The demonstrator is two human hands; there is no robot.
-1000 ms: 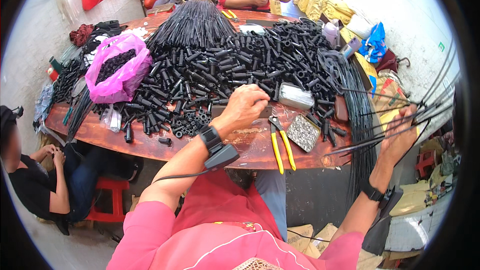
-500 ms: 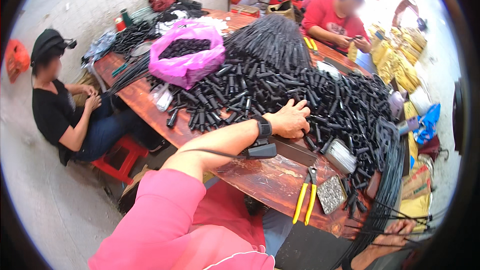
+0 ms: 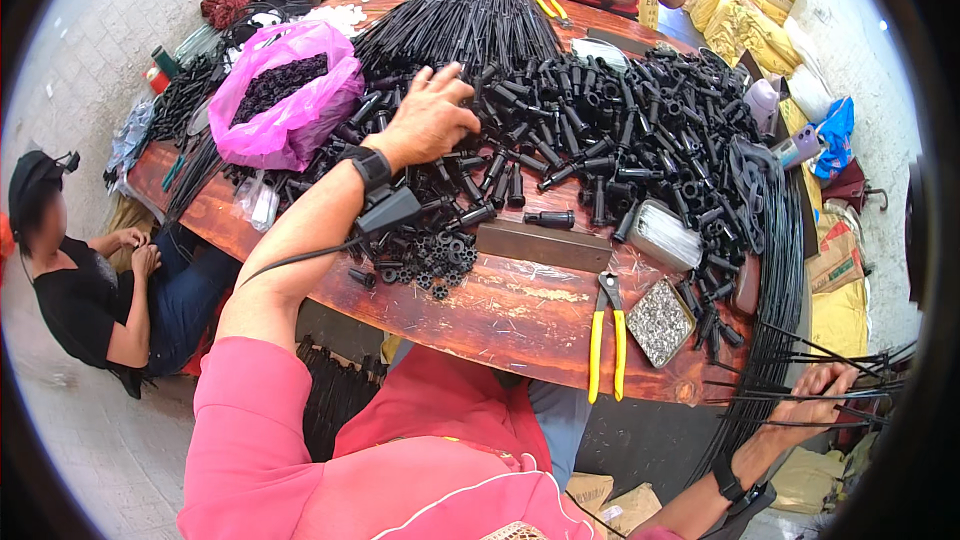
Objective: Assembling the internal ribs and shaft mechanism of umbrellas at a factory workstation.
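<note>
The black tubular parts [image 3: 598, 202], short, flanged and glossy, lay jumbled in a broad heap, the left hand [image 3: 430, 118] over it with fingers apart. The right hand [image 3: 815, 405] was closed around thin, dark rods [image 3: 872, 368] off the table's right side. The table [image 3: 480, 310] was scuffed reddish wood; a pale wall [image 3: 90, 70] rose to the left. A pink bag [image 3: 235, 145] bordered the heap (the left forearm hid some parts), and yellow-handled pliers [image 3: 619, 355] lay near the front edge.
</note>
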